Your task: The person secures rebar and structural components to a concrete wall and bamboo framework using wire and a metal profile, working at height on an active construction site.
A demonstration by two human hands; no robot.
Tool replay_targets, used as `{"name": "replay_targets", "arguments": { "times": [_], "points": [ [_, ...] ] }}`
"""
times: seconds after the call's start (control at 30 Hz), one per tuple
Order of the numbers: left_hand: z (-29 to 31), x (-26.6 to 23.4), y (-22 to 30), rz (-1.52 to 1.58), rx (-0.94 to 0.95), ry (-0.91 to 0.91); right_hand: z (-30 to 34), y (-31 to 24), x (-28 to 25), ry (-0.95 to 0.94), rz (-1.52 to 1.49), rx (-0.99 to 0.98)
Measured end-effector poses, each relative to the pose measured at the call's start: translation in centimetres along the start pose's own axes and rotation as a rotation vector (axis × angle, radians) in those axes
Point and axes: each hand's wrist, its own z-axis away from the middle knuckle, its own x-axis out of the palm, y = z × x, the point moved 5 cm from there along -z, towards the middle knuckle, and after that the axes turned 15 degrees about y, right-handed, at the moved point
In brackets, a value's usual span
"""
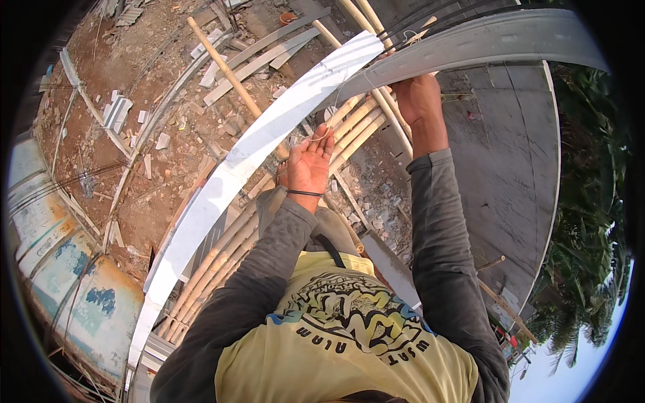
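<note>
My left hand (309,164) is palm up just below a long pale beam (232,161), with its fingers curled in. A thin string (334,115) runs down from the beam's edge to these fingers, which pinch it. Further right, my right hand (418,101) reaches up against the underside of a grey beam (484,46). That hand's fingertips are hidden behind the grey beam. Both beams come together above and between my hands, close to a bamboo pole (395,111).
Bamboo poles (356,127) lie side by side under my hands, with more bamboo (215,269) lower left. Far below is rubble-strewn ground (175,127) with loose planks (265,64). A grey wall (510,154) stands at right beside trees (591,195). Rusty sheet roofing (74,269) is at left.
</note>
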Motion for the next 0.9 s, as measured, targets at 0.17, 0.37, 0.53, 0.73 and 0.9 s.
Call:
{"name": "replay_targets", "arguments": {
  "times": [0.17,0.37,0.53,0.73,0.9],
  "points": [
    [9.6,5.6,9.1,-0.261,0.453,-0.259,0.2,0.3,-0.3,0.01,-0.018,0.078],
    [11.4,12.5,15.6,-0.031,0.513,-0.369,-0.7,1.1,-0.6,-0.048,-0.007,0.105],
    [11.4,18.6,18.5,-0.122,1.058,-0.374,-1.1,1.5,-0.1,-0.027,0.004,0.138],
    [1.8,21.9,4.2,-1.827,1.403,-0.805,-0.6,1.3,0.0,0.061,0.013,0.071],
    [-4.3,20.6,-0.2,-2.116,1.118,-0.892,0.1,0.0,0.0,0.08,0.027,0.071]
  ]
}}
